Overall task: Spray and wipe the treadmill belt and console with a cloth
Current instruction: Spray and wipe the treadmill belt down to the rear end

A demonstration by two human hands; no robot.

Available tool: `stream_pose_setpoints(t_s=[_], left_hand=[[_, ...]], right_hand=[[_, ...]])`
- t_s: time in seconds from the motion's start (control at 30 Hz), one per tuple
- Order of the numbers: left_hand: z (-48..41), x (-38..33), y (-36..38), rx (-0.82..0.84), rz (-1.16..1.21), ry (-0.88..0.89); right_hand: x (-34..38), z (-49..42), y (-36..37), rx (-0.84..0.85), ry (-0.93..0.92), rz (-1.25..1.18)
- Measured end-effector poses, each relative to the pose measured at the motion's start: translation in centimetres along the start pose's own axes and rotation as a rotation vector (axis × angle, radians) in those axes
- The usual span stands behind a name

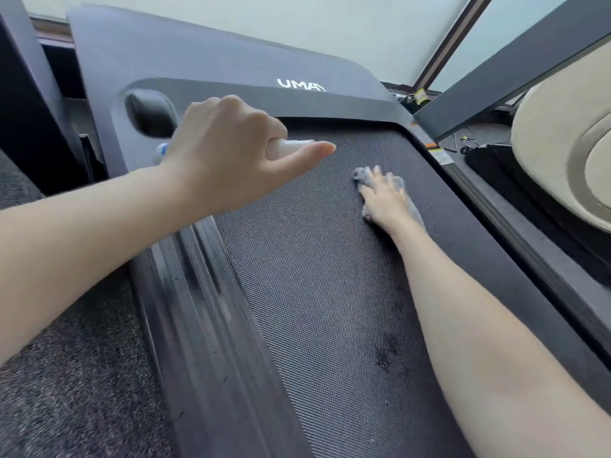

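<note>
Left hand [228, 153] grips the spray bottle [289, 147]; right hand [383, 193], fingers flat, presses the cloth [363, 176] on the belt [314, 292]. Risk: the nozzle seems aimed there, so spray may wet that hand

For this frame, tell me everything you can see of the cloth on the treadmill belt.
The cloth is a small, light grey rag, soft-looking and crumpled, slightly blurred in this view. It lies bunched on the dark woven treadmill belt, toward the belt's far end on its right side. The right hand presses down on it with fingers spread, covering its middle, so only its edges show around the hand. Nothing else touches it.
</note>
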State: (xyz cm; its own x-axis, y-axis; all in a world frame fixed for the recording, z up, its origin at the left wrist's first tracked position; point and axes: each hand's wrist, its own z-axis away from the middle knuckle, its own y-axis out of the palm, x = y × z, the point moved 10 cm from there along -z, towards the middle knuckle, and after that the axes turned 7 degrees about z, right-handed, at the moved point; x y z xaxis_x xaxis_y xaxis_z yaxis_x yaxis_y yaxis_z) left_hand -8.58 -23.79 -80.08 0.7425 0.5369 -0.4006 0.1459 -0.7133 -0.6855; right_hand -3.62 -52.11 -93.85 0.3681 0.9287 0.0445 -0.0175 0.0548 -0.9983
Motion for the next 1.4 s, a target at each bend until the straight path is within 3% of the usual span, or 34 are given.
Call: stream_pose_setpoints(t_s=[0.13,0.23,0.33,0.5,0.57,0.67,0.83,0.97,1.17,1.4], left_hand=[[-0.8,-0.2,0.6,0.005,0.009,0.001],[-1.1,-0.3,1.2,0.009,0.008,-0.006],[-1.2,-0.6,1.7,0.034,0.009,0.008],[-0.6,-0.6,1.7,0.048,0.009,0.014],[-0.3,-0.4,1.4,0.047,0.002,0.015],[-0.1,-0.3,1.0,0.056,0.006,0.007],[-0.1,-0.7,0.2,0.038,0.006,0.040],[0.0,-0.8,-0.5,0.071,0.026,0.060],[0.6,-3.5,-0.5,0.129,0.106,0.116],[2.8,-5.4,-1.1,0.199,0.177,0.121]], right_hand=[[12.2,6.2,1.1,-0.023,-0.528,-0.050],[12.4,13.2,1.4,-0.017,-0.699,-0.083],[6.5,13.0,1.0,-0.036,-0.589,-0.071],[-10.9,4.1,1.9,0.026,0.049,0.058],[-12.3,2.5,1.4,0.027,0.167,0.067],[-5.9,2.1,0.4,0.022,0.110,-0.006],[11.5,5.8,0.7,0.003,-0.424,-0.051],[15.1,12.7,1.3,0.019,-0.645,-0.084],[11.0,23.5,2.3,0.073,-0.633,-0.075],[6.2,29.3,3.4,0.061,-0.383,-0.120]])
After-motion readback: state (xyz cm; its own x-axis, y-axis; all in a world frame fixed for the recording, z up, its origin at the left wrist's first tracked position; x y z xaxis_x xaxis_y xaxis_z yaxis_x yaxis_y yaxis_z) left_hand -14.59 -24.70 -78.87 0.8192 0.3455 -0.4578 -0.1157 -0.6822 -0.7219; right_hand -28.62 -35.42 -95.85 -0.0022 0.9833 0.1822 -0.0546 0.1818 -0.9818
